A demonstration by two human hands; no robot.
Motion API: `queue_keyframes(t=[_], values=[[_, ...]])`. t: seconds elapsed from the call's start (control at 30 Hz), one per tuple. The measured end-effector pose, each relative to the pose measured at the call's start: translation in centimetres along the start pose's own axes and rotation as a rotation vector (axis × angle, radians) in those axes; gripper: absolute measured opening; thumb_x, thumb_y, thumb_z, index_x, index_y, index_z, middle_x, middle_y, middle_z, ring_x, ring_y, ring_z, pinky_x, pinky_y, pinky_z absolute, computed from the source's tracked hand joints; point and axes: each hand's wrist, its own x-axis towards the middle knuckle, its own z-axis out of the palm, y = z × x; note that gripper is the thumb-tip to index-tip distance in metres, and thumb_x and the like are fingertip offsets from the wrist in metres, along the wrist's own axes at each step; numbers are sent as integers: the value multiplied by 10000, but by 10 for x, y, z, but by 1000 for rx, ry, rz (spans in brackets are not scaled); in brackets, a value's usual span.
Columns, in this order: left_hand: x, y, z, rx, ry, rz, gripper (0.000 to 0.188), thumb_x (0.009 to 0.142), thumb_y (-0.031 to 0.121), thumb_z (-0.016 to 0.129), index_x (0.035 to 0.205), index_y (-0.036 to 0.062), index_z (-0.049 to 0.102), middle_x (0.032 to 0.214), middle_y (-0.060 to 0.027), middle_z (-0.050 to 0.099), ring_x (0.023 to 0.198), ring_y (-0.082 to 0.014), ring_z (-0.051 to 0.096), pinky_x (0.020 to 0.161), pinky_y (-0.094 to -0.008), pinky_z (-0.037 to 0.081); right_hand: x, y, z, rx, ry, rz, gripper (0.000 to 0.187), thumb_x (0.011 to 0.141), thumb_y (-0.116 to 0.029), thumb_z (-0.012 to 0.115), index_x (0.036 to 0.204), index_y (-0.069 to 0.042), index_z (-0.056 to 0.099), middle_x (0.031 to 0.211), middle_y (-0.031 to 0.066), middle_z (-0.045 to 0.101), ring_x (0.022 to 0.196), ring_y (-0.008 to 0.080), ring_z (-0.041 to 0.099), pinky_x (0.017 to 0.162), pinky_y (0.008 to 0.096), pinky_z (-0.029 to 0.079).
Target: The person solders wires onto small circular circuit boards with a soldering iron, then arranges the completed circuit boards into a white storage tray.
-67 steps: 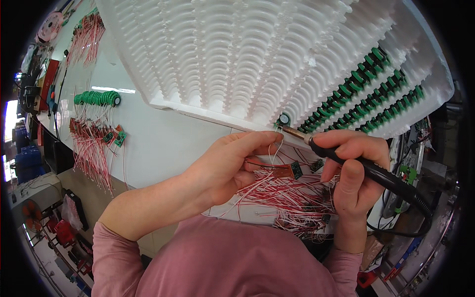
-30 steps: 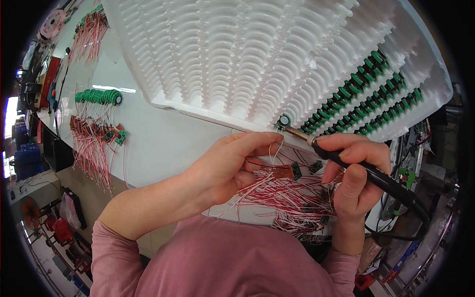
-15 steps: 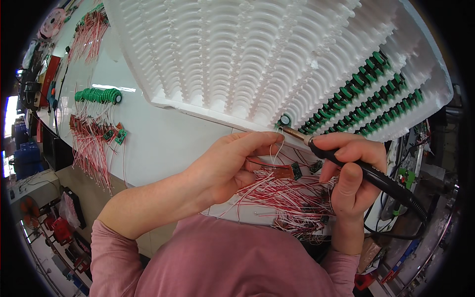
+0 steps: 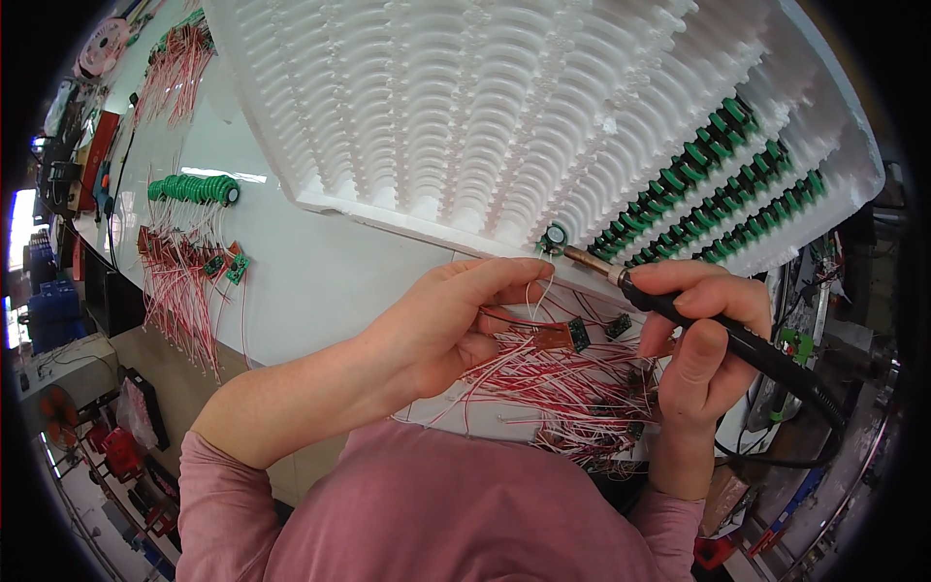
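- At the lower edge, a pink top [image 4: 436, 504] covers the person's torso.
- Right of centre, the right hand [image 4: 700, 373] is clamped around a soldering iron [image 4: 643, 294], its thumb opposite the fingers.
- The soldering iron has a black handle, a pale metal collar and a bronze-toned barrel; its black cable [image 4: 840, 427] loops at the right.
- Its long axis runs diagonally from lower right to upper left, the tip pointing up and left toward the centre of the frame.
- At centre, the left hand [image 4: 451, 315] has thumb and forefinger pressed together, clamped on thin white wires [image 4: 546, 291].
- Below its fingers lies a brown-and-green circuit board [image 4: 558, 337]; any markings are too small to read.
- A tangle of red and white wires [image 4: 543, 388] spreads beneath, on the white tabletop [image 4: 339, 267].
- Just beyond the iron's tip sits a round component [image 4: 554, 236] with a green body, dark ring and pale end face, facing the camera; whether the tip touches it cannot be told.
- It rests at the near edge of a white foam tray [image 4: 427, 107] with ridged channels; green-and-black coils [image 4: 679, 175] fill rows at right.
- At left, green rings [image 4: 194, 189] stand in a row, wires trailing downward.
- Upper left, a pink spool [image 4: 104, 46].
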Motion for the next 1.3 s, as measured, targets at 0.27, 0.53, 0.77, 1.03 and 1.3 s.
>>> queue_keyframes(t=[0.27,0.53,0.77,1.03,1.3], values=[[-7,-9,2,128,-3,39,156,822,206,578,908,77,601,765,45,548,491,-11,364,359,-157,195,-6,-13,-7,6,1,-53,295,868,-284,522,903,-5,430,930,225,573,511,66,464,510,180,411],[-18,-23,15,359,33,119,174,831,237,572,902,80,598,773,51,572,504,-5,361,396,-132,277,-25,-41,-26,-11,130,-93,370,871,-382,481,861,-19,410,857,210,587,455,66,436,431,169,371],[-16,-29,22,789,17,445,203,861,233,549,968,64,581,772,34,588,554,-1,399,475,-142,307,-36,-49,-45,105,185,-182,327,901,-348,432,864,-24,411,851,199,591,437,56,429,407,158,355],[-37,-21,27,1058,-268,509,187,874,154,532,977,3,570,832,-15,597,776,-52,540,703,-193,444,-37,-53,-63,196,171,-190,272,938,-280,345,877,-23,408,863,187,588,461,34,436,392,134,329],[-104,-33,19,964,-182,747,198,865,68,522,1042,-12,558,873,-49,590,807,-100,561,723,-238,465,-39,-59,-59,243,177,-198,271,947,-269,315,878,-20,399,865,200,575,446,54,415,425,151,355]])
